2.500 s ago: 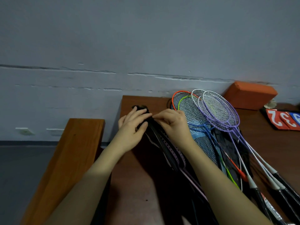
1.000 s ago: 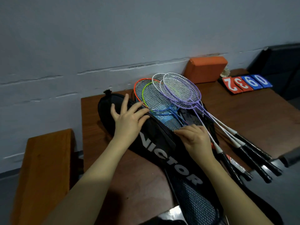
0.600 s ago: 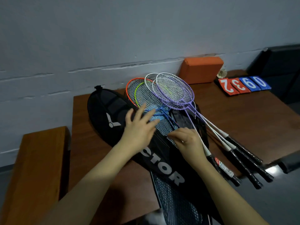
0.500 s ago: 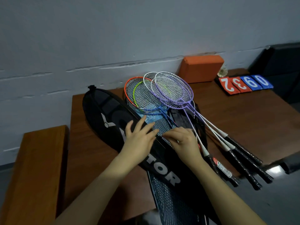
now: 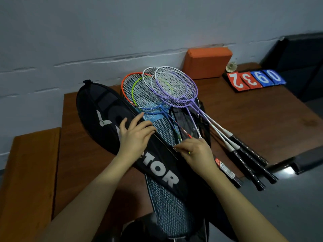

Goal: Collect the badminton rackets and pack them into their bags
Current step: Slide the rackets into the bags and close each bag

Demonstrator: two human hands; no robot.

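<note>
A black racket bag (image 5: 104, 117) with white lettering lies diagonally on the brown table (image 5: 262, 116). My left hand (image 5: 136, 135) rests flat on its top, fingers spread. My right hand (image 5: 195, 152) pinches something small at the bag's right edge, apparently the zipper pull. Several rackets (image 5: 167, 91) with orange, green, white, blue and purple frames lie fanned to the right of the bag. Their black handles (image 5: 251, 161) reach toward the table's front edge. A blue mesh bag (image 5: 171, 206) lies under the black one and hangs over the front edge.
An orange block (image 5: 208, 62) stands against the wall behind the rackets. Red and blue score number cards (image 5: 255, 79) lie at the back right. A wooden bench (image 5: 26, 180) sits to the left, below the table. A dark seat (image 5: 300, 55) is at far right.
The black bag has been laid flat on the table. Both hands have slid down along its right edge toward me, the right hand leading with its pinch.
</note>
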